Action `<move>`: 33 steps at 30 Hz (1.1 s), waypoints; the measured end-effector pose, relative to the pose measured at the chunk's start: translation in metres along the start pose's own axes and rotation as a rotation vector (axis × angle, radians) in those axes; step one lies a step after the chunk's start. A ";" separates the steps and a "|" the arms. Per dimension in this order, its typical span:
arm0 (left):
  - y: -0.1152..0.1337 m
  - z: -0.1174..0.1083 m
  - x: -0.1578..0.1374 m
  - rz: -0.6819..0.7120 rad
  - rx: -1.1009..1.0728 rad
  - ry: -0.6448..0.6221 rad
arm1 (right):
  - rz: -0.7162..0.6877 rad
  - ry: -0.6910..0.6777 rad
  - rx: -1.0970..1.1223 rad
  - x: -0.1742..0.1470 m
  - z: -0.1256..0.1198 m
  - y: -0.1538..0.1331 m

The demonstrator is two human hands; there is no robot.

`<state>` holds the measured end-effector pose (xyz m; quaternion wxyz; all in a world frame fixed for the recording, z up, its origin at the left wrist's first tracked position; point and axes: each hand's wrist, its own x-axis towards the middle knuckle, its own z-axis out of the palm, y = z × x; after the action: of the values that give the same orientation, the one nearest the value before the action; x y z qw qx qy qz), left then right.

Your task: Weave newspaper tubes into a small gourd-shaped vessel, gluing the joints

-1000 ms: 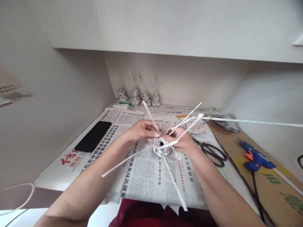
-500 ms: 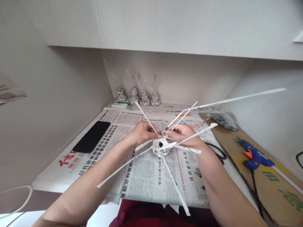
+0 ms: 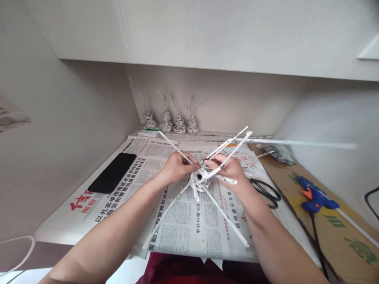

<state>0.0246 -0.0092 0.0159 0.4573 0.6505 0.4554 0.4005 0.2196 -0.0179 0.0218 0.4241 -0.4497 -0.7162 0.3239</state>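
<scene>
A small woven piece of rolled newspaper (image 3: 205, 184) sits over the newspaper sheets, its dark centre hole facing up. Several stiff paper tubes fan out from it; one spoke (image 3: 226, 217) points toward me on the right. My left hand (image 3: 179, 166) is closed on the piece's far left edge, thumb and fingers pinching near the base of a tube. On the far right side, my right hand (image 3: 229, 169) pinches a paper tube close to the weave. A long pale tube (image 3: 296, 142) stretches right from there, its tip blurred. What lies under the fingers is partly hidden.
Several gourd-shaped woven paper pieces (image 3: 179, 125) stand along the back wall. A black phone (image 3: 112, 172) lies on the left. Black-handled scissors (image 3: 268, 191) rest beside my right forearm. A blue glue gun (image 3: 316, 197) lies on cardboard (image 3: 340, 244) at right.
The woven piece has turned, so its spokes point in different directions. The long tube has swung down from a raised slant to nearly level. Both hands stay at the far edge.
</scene>
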 end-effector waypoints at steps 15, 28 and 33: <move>-0.001 0.012 -0.002 0.028 -0.076 0.003 | 0.162 0.364 0.376 0.015 0.009 0.019; -0.005 0.012 -0.004 0.118 -0.029 -0.010 | 0.260 0.334 0.498 0.013 0.004 0.014; -0.003 0.011 -0.006 0.170 -0.050 -0.098 | 0.359 0.426 0.690 0.018 -0.013 0.019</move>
<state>0.0328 -0.0170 0.0099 0.4597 0.6939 0.3654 0.4168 0.2343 0.0074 0.0168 0.6244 -0.4558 -0.3735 0.5127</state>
